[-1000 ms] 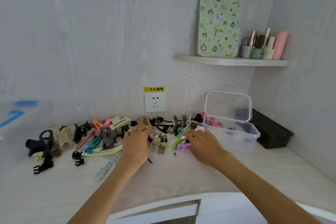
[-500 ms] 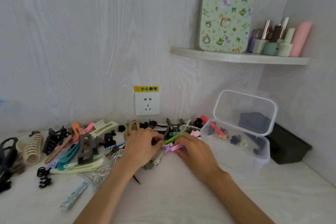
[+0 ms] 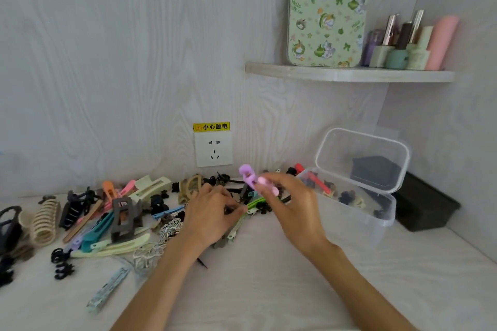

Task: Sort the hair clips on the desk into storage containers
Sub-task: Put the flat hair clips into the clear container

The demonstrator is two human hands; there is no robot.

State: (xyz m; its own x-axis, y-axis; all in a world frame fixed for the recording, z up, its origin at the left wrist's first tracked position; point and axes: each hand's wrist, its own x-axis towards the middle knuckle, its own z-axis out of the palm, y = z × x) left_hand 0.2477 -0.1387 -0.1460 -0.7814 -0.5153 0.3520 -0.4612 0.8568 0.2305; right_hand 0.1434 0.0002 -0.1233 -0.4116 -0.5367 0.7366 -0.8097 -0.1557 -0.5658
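clear box (image 3: 357, 216): few clips | right hand (image 3: 291, 205): pinches purple clip (image 3: 248, 176) | left hand (image 3: 211, 216): pinches green clip (image 3: 254, 204)

Pale woodgrain walls (image 3: 107, 62), corner shelf (image 3: 349, 74), wall socket (image 3: 213, 149)

Purple clip (image 3: 248, 177) aloft, other clips (image 3: 113, 212) heaped beside clear container (image 3: 371, 212)

Two bare forearms, no sleeves
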